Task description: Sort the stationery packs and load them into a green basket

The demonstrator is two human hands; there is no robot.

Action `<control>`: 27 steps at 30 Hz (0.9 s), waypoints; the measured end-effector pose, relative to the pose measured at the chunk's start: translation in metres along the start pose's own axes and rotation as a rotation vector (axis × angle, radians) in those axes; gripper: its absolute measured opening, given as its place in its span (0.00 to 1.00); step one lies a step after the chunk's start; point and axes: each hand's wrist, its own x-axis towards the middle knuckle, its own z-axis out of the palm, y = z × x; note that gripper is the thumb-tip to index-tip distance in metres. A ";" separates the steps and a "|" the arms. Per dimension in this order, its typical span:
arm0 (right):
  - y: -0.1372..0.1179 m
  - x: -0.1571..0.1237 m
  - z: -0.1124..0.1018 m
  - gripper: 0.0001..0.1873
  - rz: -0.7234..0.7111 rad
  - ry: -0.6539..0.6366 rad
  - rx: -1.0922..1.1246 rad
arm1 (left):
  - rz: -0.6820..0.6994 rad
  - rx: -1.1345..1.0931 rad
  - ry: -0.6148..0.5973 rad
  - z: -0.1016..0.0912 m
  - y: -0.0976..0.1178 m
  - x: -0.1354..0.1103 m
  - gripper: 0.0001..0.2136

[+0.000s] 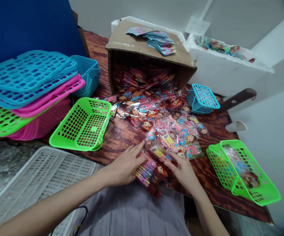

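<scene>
A heap of small cartoon toy packets (161, 124) spills from a tipped cardboard box (147, 49) onto the dark wooden table (122, 137). My left hand (124, 165) and my right hand (185, 172) press in from both sides on a stack of packets (148, 170) at the table's near edge. Their fingers are curled round the stack. An empty green basket (83, 126) lies to the left. A second green basket (242, 170) on the right holds a few packets.
Stacked blue, pink and green lids (26, 88) and nested blue baskets (89, 72) sit at the left. A white crate (33, 183) is near my left arm. A small blue basket (202, 98), a white foam box (225, 68) with packets and a paper cup (236, 126) stand at the right.
</scene>
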 end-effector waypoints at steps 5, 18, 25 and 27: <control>0.004 0.000 -0.007 0.26 0.274 -0.021 0.868 | -0.009 0.034 -0.020 0.000 0.003 -0.001 0.31; 0.015 -0.013 0.013 0.25 0.192 -0.161 1.276 | 0.010 0.038 -0.007 0.001 0.004 -0.001 0.32; 0.013 -0.012 0.014 0.24 0.156 -0.167 1.224 | 0.013 0.037 -0.004 0.003 0.001 -0.002 0.31; 0.010 -0.010 0.013 0.26 0.140 -0.178 1.186 | 0.013 0.042 -0.006 0.003 0.001 -0.002 0.31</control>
